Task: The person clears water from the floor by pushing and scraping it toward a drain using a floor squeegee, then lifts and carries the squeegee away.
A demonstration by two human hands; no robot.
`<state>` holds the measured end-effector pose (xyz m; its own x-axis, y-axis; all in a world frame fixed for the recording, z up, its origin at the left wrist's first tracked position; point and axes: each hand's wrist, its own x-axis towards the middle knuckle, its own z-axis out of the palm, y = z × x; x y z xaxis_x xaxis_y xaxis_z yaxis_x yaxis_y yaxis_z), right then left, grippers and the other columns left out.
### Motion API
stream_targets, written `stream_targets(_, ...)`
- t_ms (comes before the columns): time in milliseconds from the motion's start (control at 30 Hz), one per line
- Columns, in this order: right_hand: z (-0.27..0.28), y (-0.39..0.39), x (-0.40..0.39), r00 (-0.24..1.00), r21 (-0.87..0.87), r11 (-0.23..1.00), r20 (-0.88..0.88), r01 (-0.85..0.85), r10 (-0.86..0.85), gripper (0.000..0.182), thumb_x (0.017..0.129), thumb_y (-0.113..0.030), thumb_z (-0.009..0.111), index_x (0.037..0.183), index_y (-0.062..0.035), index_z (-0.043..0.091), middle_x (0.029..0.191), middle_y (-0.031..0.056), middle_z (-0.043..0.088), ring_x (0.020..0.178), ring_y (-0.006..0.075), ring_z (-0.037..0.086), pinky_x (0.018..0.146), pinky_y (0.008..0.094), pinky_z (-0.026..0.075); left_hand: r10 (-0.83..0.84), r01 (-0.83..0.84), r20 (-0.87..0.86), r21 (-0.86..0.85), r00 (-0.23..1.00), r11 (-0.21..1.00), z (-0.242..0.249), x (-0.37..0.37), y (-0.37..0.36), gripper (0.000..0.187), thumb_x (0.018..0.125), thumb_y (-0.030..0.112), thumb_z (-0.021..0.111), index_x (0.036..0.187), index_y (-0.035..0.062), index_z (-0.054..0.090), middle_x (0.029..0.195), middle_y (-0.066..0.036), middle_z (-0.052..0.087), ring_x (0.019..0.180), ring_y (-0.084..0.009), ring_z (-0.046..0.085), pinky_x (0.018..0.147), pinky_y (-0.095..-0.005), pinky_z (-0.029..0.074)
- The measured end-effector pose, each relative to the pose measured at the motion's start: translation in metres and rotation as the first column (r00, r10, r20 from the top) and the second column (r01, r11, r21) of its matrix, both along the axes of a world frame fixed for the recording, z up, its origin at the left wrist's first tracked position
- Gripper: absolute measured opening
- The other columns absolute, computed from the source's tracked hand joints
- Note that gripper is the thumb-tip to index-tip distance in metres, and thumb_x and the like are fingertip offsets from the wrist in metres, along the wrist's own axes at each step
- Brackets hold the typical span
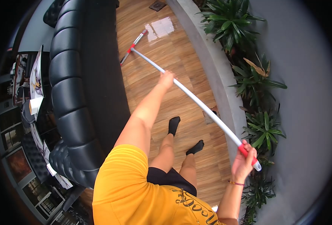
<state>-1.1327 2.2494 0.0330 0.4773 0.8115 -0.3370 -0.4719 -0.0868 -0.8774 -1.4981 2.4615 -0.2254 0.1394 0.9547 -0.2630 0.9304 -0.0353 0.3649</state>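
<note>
A floor mop (199,101) with a long white pole runs diagonally across the head view. Its narrow red-and-silver head (139,38) rests on the wooden floor near the base of the black sofa. My left hand (167,79) is closed around the pole partway down, toward the head. Around the red grip at the pole's upper end, my right hand (244,161) is wrapped, with the pale end cap sticking out past it.
A black tufted sofa (66,82) lines the left side. On the right, a curved grey concrete ledge (218,56) borders green plants (229,22) and a grey wall. Wooden flooring (181,101) lies between, with a dark square plate (157,5) at the far end.
</note>
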Motion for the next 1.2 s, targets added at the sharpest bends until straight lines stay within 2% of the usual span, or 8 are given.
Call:
stream_targets(267, 0.207, -0.120, 0.116, 0.869, -0.088, 0.932, 0.400, 0.352, -0.290, 0.028, 0.099, -0.025, 0.050, 0.084, -0.0019, 0.057, 0.085, 0.0099, 0.060, 0.091, 0.0223, 0.059, 0.085, 0.0353, 0.046, -0.192, 0.232, 0.320, -0.089, 0.928, 0.969, 0.089, 0.206, -0.123, 0.012, 0.077, 0.008, 0.062, 0.085, 0.0136, 0.069, 0.091, -0.007, 0.062, 0.103, -0.0295, 0.051, 0.098, -0.0799, 0.011)
stream_targets(433, 0.301, -0.166, 0.106, 0.864, 0.110, 0.985, 0.474, 0.136, -0.172, 0.034, 0.100, -0.033, 0.045, 0.077, -0.0078, 0.047, 0.078, 0.0054, 0.048, 0.086, 0.0225, 0.052, 0.091, 0.0435, 0.048, -0.284, 0.416, 0.527, -0.148, 0.801, 0.897, 0.169, 0.220, -0.155, 0.008, 0.081, 0.011, 0.062, 0.087, 0.0106, 0.067, 0.095, -0.008, 0.061, 0.103, -0.0275, 0.052, 0.094, -0.0839, 0.016)
stream_targets(600, 0.211, -0.138, 0.061, 0.890, 0.194, 0.954, 0.356, 0.227, -0.284, 0.030, 0.097, -0.030, 0.051, 0.079, -0.0074, 0.050, 0.078, 0.0078, 0.053, 0.082, 0.0249, 0.055, 0.090, 0.0486, 0.049, -0.286, 0.315, 0.334, -0.036, 0.898, 0.948, 0.146, 0.144, -0.109, 0.017, 0.074, 0.003, 0.062, 0.083, 0.0146, 0.069, 0.087, -0.005, 0.063, 0.102, -0.0272, 0.055, 0.101, -0.0700, 0.016)
stream_targets(700, 0.116, -0.098, -0.002, 0.958, 0.058, 0.979, 0.199, 0.197, -0.205, 0.025, 0.094, -0.029, 0.057, 0.087, -0.0049, 0.059, 0.095, 0.0102, 0.064, 0.106, 0.0313, 0.059, 0.094, 0.0445, 0.047, -0.169, 0.180, 0.208, -0.033, 0.963, 0.983, 0.083, 0.068, -0.024, 0.014, 0.084, 0.011, 0.055, 0.095, 0.0094, 0.065, 0.092, -0.010, 0.062, 0.102, -0.0273, 0.056, 0.104, -0.0607, 0.029)
stream_targets(767, 0.071, -0.067, -0.061, 0.997, 0.069, 0.995, 0.013, 0.075, -0.076, 0.013, 0.093, -0.020, 0.060, 0.091, -0.0070, 0.060, 0.099, 0.0104, 0.065, 0.114, 0.0311, 0.055, 0.101, 0.0427, 0.041, -0.207, 0.188, -0.304, -0.091, 0.930, 0.978, 0.081, 0.028, 0.025, 0.024, 0.091, 0.019, 0.053, 0.110, 0.0106, 0.063, 0.119, -0.012, 0.058, 0.118, -0.0278, 0.051, 0.105, -0.0608, 0.031)
stream_targets(867, 0.044, -0.070, -0.099, 0.996, 0.065, 0.997, -0.086, 0.031, -0.025, 0.010, 0.092, -0.017, 0.061, 0.093, -0.0072, 0.059, 0.104, 0.0088, 0.061, 0.119, 0.0296, 0.052, 0.104, 0.0448, 0.038, -0.131, 0.126, -0.273, -0.037, 0.953, 0.991, 0.053, 0.013, 0.041, 0.024, 0.090, 0.020, 0.054, 0.110, 0.0121, 0.066, 0.130, -0.009, 0.054, 0.128, -0.0277, 0.043, 0.109, -0.0604, 0.026)
stream_targets(1000, 0.050, -0.155, -0.027, 0.967, -0.096, 0.968, -0.087, 0.233, -0.241, 0.021, 0.095, -0.025, 0.057, 0.094, -0.0037, 0.058, 0.103, 0.0100, 0.062, 0.116, 0.0293, 0.054, 0.101, 0.0446, 0.042, -0.450, 0.330, -0.345, -0.353, 0.824, 0.876, 0.037, 0.092, -0.031, 0.029, 0.086, 0.015, 0.057, 0.111, 0.0059, 0.067, 0.123, -0.012, 0.060, 0.126, -0.0270, 0.045, 0.109, -0.0601, 0.024)
stream_targets(1200, 0.143, -0.345, 0.079, 0.876, -0.169, 0.860, 0.073, 0.482, -0.476, 0.029, 0.097, -0.027, 0.053, 0.080, -0.0042, 0.057, 0.089, 0.0093, 0.058, 0.101, 0.0273, 0.059, 0.089, 0.0388, 0.048, -0.626, 0.587, 0.093, -0.476, 0.774, 0.655, 0.079, 0.231, -0.231, 0.027, 0.081, 0.014, 0.059, 0.105, 0.0042, 0.069, 0.119, -0.012, 0.060, 0.120, -0.0309, 0.047, 0.095, -0.0737, 0.031)
